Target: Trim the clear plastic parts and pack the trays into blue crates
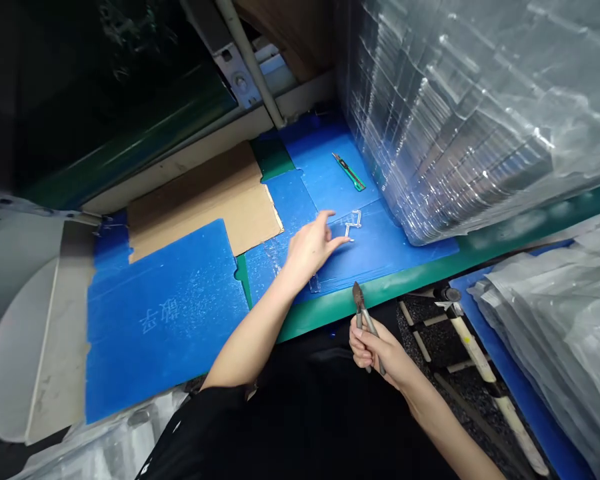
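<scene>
My left hand (313,247) is over the blue sheet, thumb and index finger spread apart, with nothing seen between them. Just beyond its fingertips lies a small clear plastic piece (354,223) with a zigzag outline. My right hand (375,347) is closed around the handles of a pair of pliers (359,299), whose dark jaws point up toward the green table edge. Another clear strip (315,283) lies near my left wrist. Farther back, a green utility knife (349,172) rests on the blue sheet (390,247).
A tall stack of clear plastic trays (445,153) in film stands at the right. Brown cardboard (195,193) and a blue panel (165,327) cover the left side of the green table (300,322). Wrapped sheets (555,320) sit lower right, by a pale pipe frame (475,353).
</scene>
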A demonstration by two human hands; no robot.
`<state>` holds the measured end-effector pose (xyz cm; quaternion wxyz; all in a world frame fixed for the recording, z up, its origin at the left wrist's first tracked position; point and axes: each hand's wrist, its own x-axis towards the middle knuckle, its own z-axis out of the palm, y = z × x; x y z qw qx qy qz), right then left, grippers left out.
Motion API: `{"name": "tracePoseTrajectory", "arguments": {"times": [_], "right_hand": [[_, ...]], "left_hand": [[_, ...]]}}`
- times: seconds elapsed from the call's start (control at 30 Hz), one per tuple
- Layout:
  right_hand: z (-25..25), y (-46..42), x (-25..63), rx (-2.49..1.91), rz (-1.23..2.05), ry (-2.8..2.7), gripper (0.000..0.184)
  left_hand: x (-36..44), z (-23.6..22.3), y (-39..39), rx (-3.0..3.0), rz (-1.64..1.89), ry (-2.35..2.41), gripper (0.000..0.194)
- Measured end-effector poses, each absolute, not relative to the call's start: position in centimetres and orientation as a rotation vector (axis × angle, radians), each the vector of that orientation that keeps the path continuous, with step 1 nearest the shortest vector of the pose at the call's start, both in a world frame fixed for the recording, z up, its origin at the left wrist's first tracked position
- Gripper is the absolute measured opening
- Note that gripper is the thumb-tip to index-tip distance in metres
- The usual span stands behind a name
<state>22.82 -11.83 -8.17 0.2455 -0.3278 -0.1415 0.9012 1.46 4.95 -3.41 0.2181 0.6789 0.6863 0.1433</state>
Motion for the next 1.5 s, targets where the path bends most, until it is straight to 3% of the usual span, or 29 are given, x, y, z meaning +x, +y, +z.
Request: {"name": "tracePoseTrajectory", "arguments": {"times": [0.03,0.13,0.23,0.37,0.43,0.5,0.53,0.6,0.67,0.8,0.9,1.0,1.2,1.5], "right_hand": [[-8.1,-11.8,23.0,-0.910,2.439,-0.413,0.046],[-7.9,-11.9,23.6,-0.936,2.388,-0.516,0.045],[-8.8,-12.2,24.4,-1.084,2.286,-0.699,0.041],[-9.8,-10.6,24.3,-1.273,2.180,-1.052,0.043],[-8.4,-8.8,23.2,-1.258,2.145,-1.284,0.046],[-6.0,-6.1,21.0,-1.204,1.994,-1.616,0.046],[-5.0,-4.3,19.7,-1.166,1.804,-1.883,0.044],[-3.7,0.1,16.8,-1.279,1.389,-2.226,0.034],[-3.5,4.8,14.2,-1.486,1.115,-2.271,0.029],[-4.2,11.7,9.6,-1.713,0.699,-2.328,0.042],[-4.4,14.1,7.6,-1.774,0.489,-2.364,0.055],[-4.3,15.7,7.3,-1.805,0.322,-2.357,0.066],[-6.0,19.7,9.0,-1.927,0.200,-2.334,0.046],[-8.2,22.0,10.4,-1.995,0.152,-2.404,0.055]], "left_hand": [[2.7,-3.9,6.1,1.872,0.463,1.793,0.051],[5.2,-4.0,7.3,1.889,0.553,1.533,0.014],[2.5,-1.3,3.8,2.101,0.628,1.626,0.020],[-10.5,7.8,-7.1,2.135,0.887,2.310,0.026],[-19.4,13.4,-13.2,1.896,1.003,2.891,0.019],[-28.2,16.8,-17.6,1.652,1.128,3.068,0.011],[-31.8,17.2,-18.8,1.564,1.139,3.139,0.023],[-35.7,15.5,-19.6,1.505,1.084,3.155,0.052],[-34.3,11.5,-18.8,1.441,0.964,3.063,0.042],[-21.4,2.7,-14.4,1.644,0.555,2.449,0.038],[-12.8,-1.1,-10.2,1.597,0.373,2.269,0.035],[-9.3,-2.4,-7.3,1.507,0.237,2.299,0.034],[-9.3,-3.3,-5.8,1.483,0.157,2.251,0.036],[-10.2,-4.7,-4.2,1.407,0.355,2.215,0.035]]}}
